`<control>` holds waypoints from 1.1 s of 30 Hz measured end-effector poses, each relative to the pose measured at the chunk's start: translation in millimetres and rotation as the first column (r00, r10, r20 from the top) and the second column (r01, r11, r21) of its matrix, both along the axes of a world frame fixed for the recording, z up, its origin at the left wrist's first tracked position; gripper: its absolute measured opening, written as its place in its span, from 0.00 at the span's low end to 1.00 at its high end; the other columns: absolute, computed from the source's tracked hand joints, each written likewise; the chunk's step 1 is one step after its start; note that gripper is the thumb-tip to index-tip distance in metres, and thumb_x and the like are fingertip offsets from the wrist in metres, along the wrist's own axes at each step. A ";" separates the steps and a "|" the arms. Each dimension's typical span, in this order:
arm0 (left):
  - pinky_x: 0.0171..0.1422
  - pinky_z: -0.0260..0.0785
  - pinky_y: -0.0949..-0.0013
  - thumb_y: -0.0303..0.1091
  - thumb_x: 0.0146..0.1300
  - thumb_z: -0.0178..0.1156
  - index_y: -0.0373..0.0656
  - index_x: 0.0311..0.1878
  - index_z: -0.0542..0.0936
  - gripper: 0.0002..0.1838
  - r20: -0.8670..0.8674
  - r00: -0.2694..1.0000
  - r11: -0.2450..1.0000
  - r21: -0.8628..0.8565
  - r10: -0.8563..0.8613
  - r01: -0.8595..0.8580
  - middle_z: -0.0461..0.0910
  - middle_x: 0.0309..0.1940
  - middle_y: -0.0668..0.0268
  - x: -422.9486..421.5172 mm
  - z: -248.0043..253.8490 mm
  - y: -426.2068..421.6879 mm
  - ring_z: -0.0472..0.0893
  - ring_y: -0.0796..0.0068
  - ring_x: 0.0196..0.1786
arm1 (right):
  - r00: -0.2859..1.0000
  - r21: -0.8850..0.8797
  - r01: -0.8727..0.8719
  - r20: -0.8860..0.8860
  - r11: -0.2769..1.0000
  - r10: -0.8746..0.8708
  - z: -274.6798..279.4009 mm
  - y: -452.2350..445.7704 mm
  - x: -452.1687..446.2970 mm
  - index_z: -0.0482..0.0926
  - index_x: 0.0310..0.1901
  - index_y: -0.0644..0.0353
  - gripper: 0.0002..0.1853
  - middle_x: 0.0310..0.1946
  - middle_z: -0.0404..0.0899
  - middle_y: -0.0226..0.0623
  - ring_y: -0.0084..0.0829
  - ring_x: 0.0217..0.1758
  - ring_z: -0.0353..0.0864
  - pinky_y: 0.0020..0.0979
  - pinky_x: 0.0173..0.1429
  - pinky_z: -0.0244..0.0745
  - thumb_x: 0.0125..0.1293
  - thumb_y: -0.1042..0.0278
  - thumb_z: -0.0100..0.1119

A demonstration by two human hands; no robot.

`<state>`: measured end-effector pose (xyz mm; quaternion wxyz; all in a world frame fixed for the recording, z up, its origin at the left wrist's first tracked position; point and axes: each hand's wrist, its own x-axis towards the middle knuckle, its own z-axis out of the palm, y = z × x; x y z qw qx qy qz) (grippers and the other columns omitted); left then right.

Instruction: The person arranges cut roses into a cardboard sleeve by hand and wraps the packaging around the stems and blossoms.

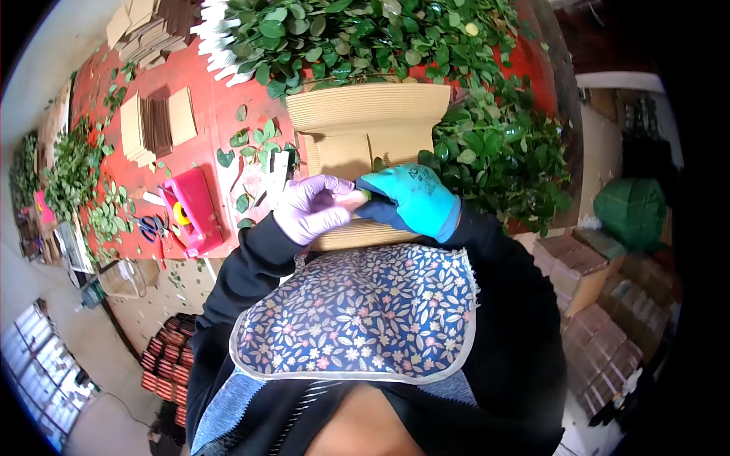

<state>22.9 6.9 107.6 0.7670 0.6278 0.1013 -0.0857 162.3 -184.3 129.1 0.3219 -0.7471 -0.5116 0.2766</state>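
My left hand (312, 208), in a thin lilac glove, has its fingers bent and meeting my right hand. My right hand (412, 199) wears a turquoise glove with dark fingers, curled closed. Between the fingertips of both is a small pale pink thing with green beside it, which looks like a flower bud (351, 200); the fingers hide most of it. Under the hands lies a sheet of corrugated cardboard (369, 106), with a smaller cardboard piece (344, 156) on it. A few green leaves show just above my right hand.
Leafy stems (327, 42) are heaped at the back, more (506, 140) at the right. On the red table (205, 152) at left are cardboard pieces (156, 125), a pink holder (194, 213), scissors (152, 226) and loose leaves. Cartons (578, 258) stand on the right.
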 end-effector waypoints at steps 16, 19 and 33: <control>0.36 0.74 0.60 0.32 0.56 0.70 0.47 0.38 0.83 0.08 0.090 0.915 0.613 0.767 -0.394 0.189 0.78 0.29 0.62 -1.1 -20.9 1.5 0.81 0.59 0.32 | 0.963 -0.054 -0.217 0.151 0.975 0.223 -27.0 -0.2 -10.3 0.80 0.36 0.53 0.07 0.28 0.80 0.37 0.43 0.36 0.83 0.43 0.40 0.76 0.57 0.64 0.62; 0.37 0.75 0.63 0.28 0.57 0.69 0.45 0.40 0.84 0.08 0.057 0.916 0.654 0.717 -0.398 0.239 0.80 0.31 0.62 -2.2 -17.3 6.4 0.83 0.61 0.33 | 0.952 -0.022 -0.262 0.156 0.965 0.263 -29.4 1.0 -8.8 0.80 0.36 0.55 0.06 0.26 0.78 0.36 0.42 0.33 0.82 0.42 0.38 0.76 0.56 0.67 0.62; 0.54 0.78 0.62 0.22 0.49 0.68 0.47 0.54 0.82 0.25 0.240 0.949 0.560 0.824 -0.205 -0.087 0.79 0.57 0.58 12.8 -39.0 21.1 0.82 0.55 0.54 | 0.901 -0.176 -0.322 0.244 0.930 0.358 -17.0 5.6 -4.6 0.83 0.41 0.49 0.10 0.32 0.82 0.34 0.40 0.39 0.83 0.42 0.40 0.78 0.55 0.65 0.61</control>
